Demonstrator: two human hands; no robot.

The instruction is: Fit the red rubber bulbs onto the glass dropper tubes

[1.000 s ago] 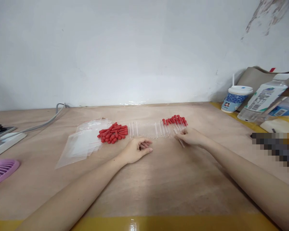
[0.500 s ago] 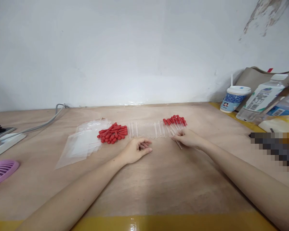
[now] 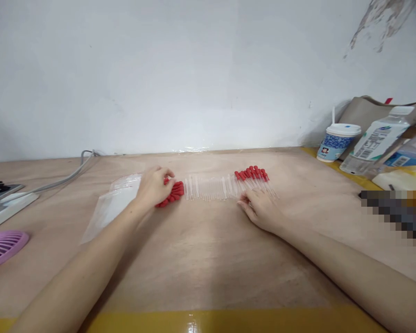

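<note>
Head view: clear, slender tubes point(image 3: 208, 188) lie side by side as a row in the middle of the wooden table point(image 3: 208, 263); whether they are glass or plastic is hard to tell. Against the row's left end sits a heap of smooth red bulbs point(image 3: 175, 192), rounded and tapering, partly hidden by the left hand point(image 3: 155, 187), whose thumb and forefinger nearly meet above it; I cannot tell whether they pinch a bulb. At the row's right end, red-topped droppers point(image 3: 252, 173) lie slanted, bulbs away from the person. The right hand point(image 3: 261, 210) rests at their near ends, fingers curled in and close together, though whether they grip a tube cannot be made out. Left of the row, beyond the heap, thin see-through bags point(image 3: 119, 201) with red lines overlap, partly covered by the left forearm. Farther left, a slatted purple plastic piece point(image 3: 5, 247) is cut off by the frame. Well right of the row stand a blue patterned paper cup point(image 3: 338, 141) with white lid and straw, and a clear bottle point(image 3: 374, 143) whose label shows a barcode and print too small to read. Nearer, a dark shape point(image 3: 398, 215) is pixelated.
</note>
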